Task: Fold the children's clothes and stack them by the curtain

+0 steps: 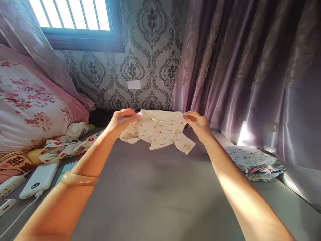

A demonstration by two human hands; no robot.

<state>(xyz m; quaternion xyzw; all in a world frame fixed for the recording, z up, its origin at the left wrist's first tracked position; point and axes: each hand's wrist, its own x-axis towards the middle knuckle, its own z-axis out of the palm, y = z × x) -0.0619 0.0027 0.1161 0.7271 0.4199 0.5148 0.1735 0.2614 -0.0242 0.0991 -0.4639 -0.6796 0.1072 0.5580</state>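
A small cream baby shirt [163,130] with a tiny scattered print hangs stretched between my two hands above the grey bed surface [155,194]. My left hand [124,118] pinches the shirt near its left shoulder; a pale bangle circles that forearm. At the opposite shoulder, the fingers of my right hand [197,122] are closed on the fabric. Both short sleeves dangle outward, and the lower edge hangs free in folds.
Folded printed cloths [255,160] are stacked at the right beside the curtain [240,67]. On the left lie a white power bank [40,180] with a cable, a phone [66,169], a power strip [12,185], a patterned cloth [67,147] and a floral pillow [30,100].
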